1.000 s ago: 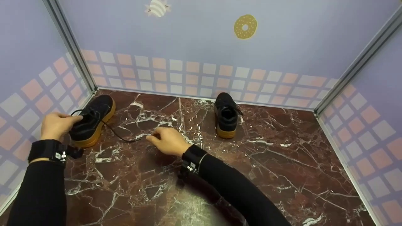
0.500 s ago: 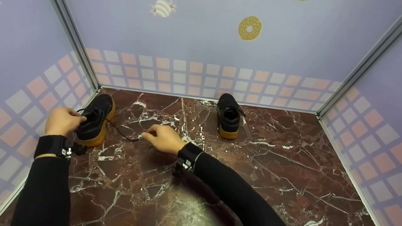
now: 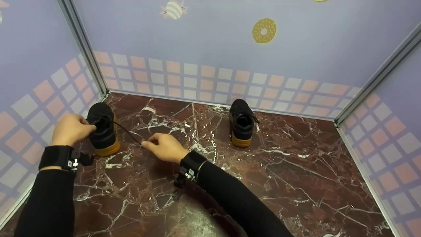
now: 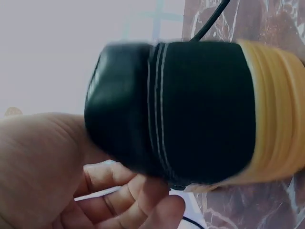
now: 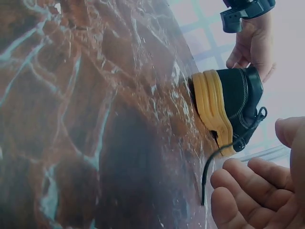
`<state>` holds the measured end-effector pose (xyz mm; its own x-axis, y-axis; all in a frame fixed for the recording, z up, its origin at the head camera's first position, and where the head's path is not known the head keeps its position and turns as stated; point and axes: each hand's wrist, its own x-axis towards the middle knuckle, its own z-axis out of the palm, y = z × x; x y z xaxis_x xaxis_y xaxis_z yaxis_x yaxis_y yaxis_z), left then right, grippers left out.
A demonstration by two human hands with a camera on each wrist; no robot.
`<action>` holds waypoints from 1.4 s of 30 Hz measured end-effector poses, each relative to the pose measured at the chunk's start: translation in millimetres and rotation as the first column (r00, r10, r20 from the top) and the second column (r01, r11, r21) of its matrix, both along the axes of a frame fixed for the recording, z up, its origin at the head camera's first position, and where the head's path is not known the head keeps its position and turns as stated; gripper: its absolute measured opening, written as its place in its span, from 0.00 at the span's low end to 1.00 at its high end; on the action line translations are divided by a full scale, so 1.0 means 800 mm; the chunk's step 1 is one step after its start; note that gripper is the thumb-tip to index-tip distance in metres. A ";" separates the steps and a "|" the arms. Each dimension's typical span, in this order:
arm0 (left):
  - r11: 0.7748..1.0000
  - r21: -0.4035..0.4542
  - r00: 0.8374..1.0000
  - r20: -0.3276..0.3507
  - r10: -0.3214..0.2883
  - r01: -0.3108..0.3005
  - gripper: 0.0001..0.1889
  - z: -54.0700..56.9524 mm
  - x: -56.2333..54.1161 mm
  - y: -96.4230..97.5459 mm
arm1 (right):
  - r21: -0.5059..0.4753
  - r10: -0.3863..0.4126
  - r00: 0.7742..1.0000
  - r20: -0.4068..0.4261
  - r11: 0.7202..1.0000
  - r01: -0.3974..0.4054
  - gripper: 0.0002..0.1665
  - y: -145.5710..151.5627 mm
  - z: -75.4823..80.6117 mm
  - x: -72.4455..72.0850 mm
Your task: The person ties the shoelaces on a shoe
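A black sneaker (image 3: 104, 136) with a yellow sole stands on the floor at the left, toe towards the back wall. At its left side my left hand (image 3: 69, 129) has curled fingers and pinches a shoelace, the thumb hidden by the shoe's heel in the left wrist view. A second lace end (image 5: 209, 164) leaves the shoe to the right. It reaches the fingertips of my right hand (image 3: 166, 148); in the right wrist view it hangs beside them, thumb and fingers apart. The matching sneaker (image 3: 241, 128) stands farther right near the back wall, untouched.
The brown marbled floor (image 3: 263, 184) is bounded by pale purple wall panels with checked squares (image 3: 197, 82). A metal corner post (image 3: 84, 46) rises close behind the left sneaker; another post (image 3: 368, 87) stands at the right.
The left sneaker has turned so its toe points more straight ahead. My left hand has shifted slightly right, my right hand slightly left. The right-hand lace sags less in the head view.
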<state>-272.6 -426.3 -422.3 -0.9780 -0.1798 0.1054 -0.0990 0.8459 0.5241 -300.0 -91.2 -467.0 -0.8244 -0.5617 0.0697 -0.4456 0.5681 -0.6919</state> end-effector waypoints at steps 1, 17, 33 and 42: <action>1.000 0.005 1.000 -0.009 0.001 -0.001 0.15 -0.002 0.001 0.002 | -0.012 0.006 1.000 0.007 1.000 -0.006 0.25 -0.001 -0.001 0.000; 0.996 0.084 0.983 -0.180 0.045 -0.031 0.12 -0.011 0.026 0.066 | -0.249 0.056 0.962 0.268 0.969 0.013 0.26 -0.002 0.001 0.006; 0.988 0.102 0.918 -0.392 -0.065 0.113 0.04 0.000 0.041 0.157 | -0.370 0.073 0.908 0.412 0.924 0.093 0.27 0.023 0.004 0.004; 0.983 0.074 0.867 -0.486 -0.109 0.166 0.03 -0.005 0.039 0.198 | -0.375 0.068 0.892 0.448 0.920 0.118 0.27 0.057 0.010 0.003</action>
<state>-241.6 -267.8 -426.6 -0.8281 -0.0851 0.5541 0.3009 0.7665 0.5674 -297.4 -45.3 -458.6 -0.8316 -0.5459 -0.1020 -0.0278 0.2244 -0.9741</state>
